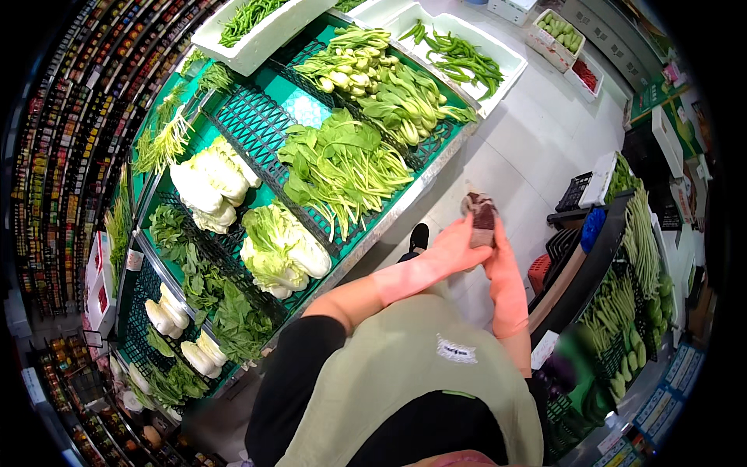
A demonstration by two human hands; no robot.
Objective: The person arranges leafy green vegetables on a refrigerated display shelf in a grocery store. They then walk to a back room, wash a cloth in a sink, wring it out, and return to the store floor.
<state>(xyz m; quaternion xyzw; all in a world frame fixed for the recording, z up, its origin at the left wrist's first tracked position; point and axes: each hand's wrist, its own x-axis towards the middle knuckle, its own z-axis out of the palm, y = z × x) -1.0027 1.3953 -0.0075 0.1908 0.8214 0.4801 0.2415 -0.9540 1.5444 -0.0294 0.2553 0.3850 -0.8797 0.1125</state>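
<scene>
We have both hands out front on one item: a crumpled, dark reddish-brown and grey cloth bundle [482, 208]. It's up in the air above the pale tiled floor [537, 167], in the aisle between the two produce displays. Left hand [455, 243], in a long pink rubber glove, has its fingers closed on the bundle's left side. Right hand [502, 251], matching glove, has its fingers gripping the right side. Undersides of both grips are hidden, so we can't tell how the fingertips sit there. On our left: a green display stand with a grey front edge [412, 199], well apart from the bundle. It carries loose thin-stemmed leafy greens [331, 156], pale-stalked bok choy [412, 105] and pale green-white cabbages [292, 249]. At its far end, a white foam box [513, 66] holds long green peppers [463, 58]. On our right: a dark-edged rack [572, 292] with long pale-green beans [642, 241]. One black shoe [419, 236] shows on the floor, left of the bundle and lower in view.
</scene>
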